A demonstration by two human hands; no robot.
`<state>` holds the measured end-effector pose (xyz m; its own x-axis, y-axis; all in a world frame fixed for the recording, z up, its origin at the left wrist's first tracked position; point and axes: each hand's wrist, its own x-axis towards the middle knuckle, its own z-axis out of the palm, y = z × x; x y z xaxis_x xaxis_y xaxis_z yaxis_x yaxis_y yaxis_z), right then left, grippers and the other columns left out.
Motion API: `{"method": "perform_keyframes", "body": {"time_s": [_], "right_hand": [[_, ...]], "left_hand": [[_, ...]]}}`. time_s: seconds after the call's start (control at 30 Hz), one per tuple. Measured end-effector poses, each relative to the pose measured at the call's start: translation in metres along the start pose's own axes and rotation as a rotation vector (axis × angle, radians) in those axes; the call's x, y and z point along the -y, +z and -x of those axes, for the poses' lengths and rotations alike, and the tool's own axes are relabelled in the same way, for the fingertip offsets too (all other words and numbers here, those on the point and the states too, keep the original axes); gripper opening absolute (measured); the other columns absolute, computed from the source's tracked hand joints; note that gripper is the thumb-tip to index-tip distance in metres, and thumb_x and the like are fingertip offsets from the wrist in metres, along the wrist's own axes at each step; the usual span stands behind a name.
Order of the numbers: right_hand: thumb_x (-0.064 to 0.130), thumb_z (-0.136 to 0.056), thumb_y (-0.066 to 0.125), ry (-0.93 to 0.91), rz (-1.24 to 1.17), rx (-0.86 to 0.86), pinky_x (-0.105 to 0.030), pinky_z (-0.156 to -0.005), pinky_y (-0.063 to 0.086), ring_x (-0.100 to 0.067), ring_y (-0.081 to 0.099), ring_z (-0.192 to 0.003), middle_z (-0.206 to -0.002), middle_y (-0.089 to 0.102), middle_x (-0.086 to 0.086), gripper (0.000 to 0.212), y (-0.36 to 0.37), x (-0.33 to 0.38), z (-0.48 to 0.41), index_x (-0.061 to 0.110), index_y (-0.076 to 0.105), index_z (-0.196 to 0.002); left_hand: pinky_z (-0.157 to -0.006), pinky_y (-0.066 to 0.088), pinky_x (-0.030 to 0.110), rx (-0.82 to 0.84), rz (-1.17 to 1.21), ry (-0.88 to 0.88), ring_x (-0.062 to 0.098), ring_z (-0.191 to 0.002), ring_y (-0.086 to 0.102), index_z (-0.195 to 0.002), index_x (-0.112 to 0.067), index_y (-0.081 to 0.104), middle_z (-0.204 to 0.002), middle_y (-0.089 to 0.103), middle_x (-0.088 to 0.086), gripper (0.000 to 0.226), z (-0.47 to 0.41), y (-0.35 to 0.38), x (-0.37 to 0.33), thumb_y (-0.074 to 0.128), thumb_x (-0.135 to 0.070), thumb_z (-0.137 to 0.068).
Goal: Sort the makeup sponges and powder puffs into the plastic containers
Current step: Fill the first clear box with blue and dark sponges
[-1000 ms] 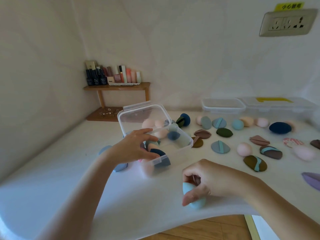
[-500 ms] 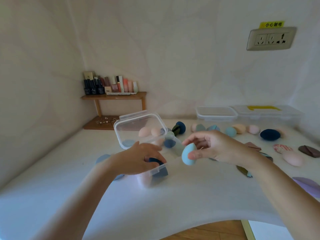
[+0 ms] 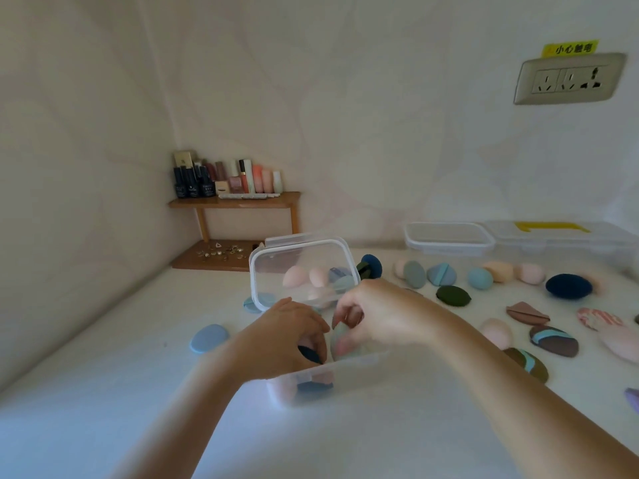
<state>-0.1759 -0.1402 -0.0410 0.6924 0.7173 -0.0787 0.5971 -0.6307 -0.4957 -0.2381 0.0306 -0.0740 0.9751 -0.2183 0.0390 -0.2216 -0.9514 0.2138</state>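
Note:
A clear plastic container (image 3: 349,371) with its hinged lid (image 3: 304,271) raised stands in the middle of the white table. Pink and blue sponges lie inside it. My right hand (image 3: 377,316) is over the container's opening, its fingers curled round a light blue sponge (image 3: 340,342) held just inside. My left hand (image 3: 290,337) rests on the container's left side, fingers curled over the rim beside a dark blue sponge (image 3: 309,354). Several puffs and sponges lie loose on the table to the right, among them a dark green puff (image 3: 453,295) and a navy puff (image 3: 568,286).
Two more clear containers (image 3: 449,238) stand at the back right against the wall. A small wooden shelf (image 3: 235,202) with cosmetic bottles fills the back left corner. A light blue puff (image 3: 209,338) lies left of the container. The table's front edge is near.
My right hand lifted the light blue sponge off the table's front and carried it left into the open container. My left hand stayed on the container.

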Motion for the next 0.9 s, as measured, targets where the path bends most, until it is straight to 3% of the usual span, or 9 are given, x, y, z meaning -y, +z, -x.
{"method": "perform_keyframes", "body": {"time_s": [0.17,0.27,0.37,0.47,0.63,0.7,0.77,0.9], "right_hand": [[0.027,-0.077,0.077,0.005,0.066,0.039,-0.019,-0.054,0.039,-0.015,0.056,-0.079,-0.087,0.057,0.008,0.024,0.009,0.003,-0.012,0.024,0.065,-0.098],[0.028,-0.076,0.078,0.01,0.024,0.075,-0.02,-0.057,0.042,-0.016,0.06,-0.08,-0.093,0.063,0.004,0.026,0.01,0.005,-0.019,0.022,0.067,-0.099],[0.028,-0.077,0.077,-0.02,-0.03,0.106,-0.027,-0.071,0.051,-0.019,0.066,-0.09,-0.098,0.069,0.003,0.027,0.012,0.004,-0.024,0.022,0.067,-0.101],[0.019,-0.08,0.072,-0.059,-0.096,0.208,-0.029,-0.082,0.054,-0.014,0.069,-0.087,-0.093,0.073,0.004,0.022,0.006,-0.002,-0.026,0.02,0.068,-0.101],[0.016,-0.072,0.082,-0.082,-0.235,0.29,-0.021,-0.076,0.056,-0.011,0.07,-0.074,-0.078,0.074,-0.001,0.02,-0.006,-0.003,-0.033,0.011,0.072,-0.088],[0.02,-0.071,0.083,-0.085,-0.199,0.297,-0.018,-0.07,0.054,-0.009,0.069,-0.07,-0.075,0.073,0.001,0.018,-0.005,0.001,-0.037,0.013,0.073,-0.084],[0.021,-0.073,0.081,-0.085,-0.145,0.303,-0.015,-0.067,0.05,-0.008,0.068,-0.069,-0.07,0.071,0.005,0.013,-0.002,0.005,-0.041,0.015,0.075,-0.082],[0.016,-0.078,0.077,-0.072,-0.117,0.345,-0.008,-0.064,0.049,-0.006,0.068,-0.068,-0.061,0.069,0.014,0.013,-0.006,0.008,-0.051,0.015,0.077,-0.09]], "left_hand": [[-0.091,0.042,0.024,-0.11,0.082,-0.181,0.009,-0.1,0.042,-0.11,-0.037,0.052,-0.101,0.044,-0.016,0.04,0.004,0.002,-0.001,0.07,-0.043,-0.075],[-0.093,0.042,0.025,-0.121,0.095,-0.193,0.009,-0.102,0.043,-0.115,-0.038,0.05,-0.103,0.045,-0.016,0.043,0.006,0.0,0.001,0.069,-0.043,-0.077],[-0.094,0.039,0.023,-0.118,0.085,-0.186,0.007,-0.102,0.042,-0.112,-0.037,0.056,-0.105,0.046,-0.016,0.038,0.009,-0.002,0.006,0.068,-0.044,-0.077],[-0.09,0.046,0.026,-0.115,0.149,-0.185,0.005,-0.097,0.045,-0.104,-0.039,0.061,-0.102,0.05,-0.018,0.033,0.013,-0.002,0.01,0.072,-0.043,-0.073],[-0.086,0.048,0.025,-0.125,0.197,-0.184,0.009,-0.086,0.052,-0.095,-0.038,0.064,-0.092,0.053,-0.019,0.029,0.016,-0.005,0.01,0.076,-0.043,-0.069],[-0.103,0.033,0.021,-0.126,0.179,-0.191,0.002,-0.08,0.054,-0.096,-0.036,0.064,-0.089,0.056,-0.018,0.027,0.016,-0.004,0.011,0.074,-0.044,-0.071],[-0.115,0.007,0.028,-0.124,0.114,-0.217,-0.005,-0.078,0.053,-0.099,-0.035,0.065,-0.09,0.058,-0.021,0.025,0.014,-0.003,0.012,0.07,-0.044,-0.076],[-0.118,-0.004,0.042,-0.085,0.02,-0.285,0.001,-0.112,0.042,-0.108,-0.04,0.062,-0.112,0.053,-0.02,0.027,0.012,0.0,0.015,0.062,-0.044,-0.082]]}}
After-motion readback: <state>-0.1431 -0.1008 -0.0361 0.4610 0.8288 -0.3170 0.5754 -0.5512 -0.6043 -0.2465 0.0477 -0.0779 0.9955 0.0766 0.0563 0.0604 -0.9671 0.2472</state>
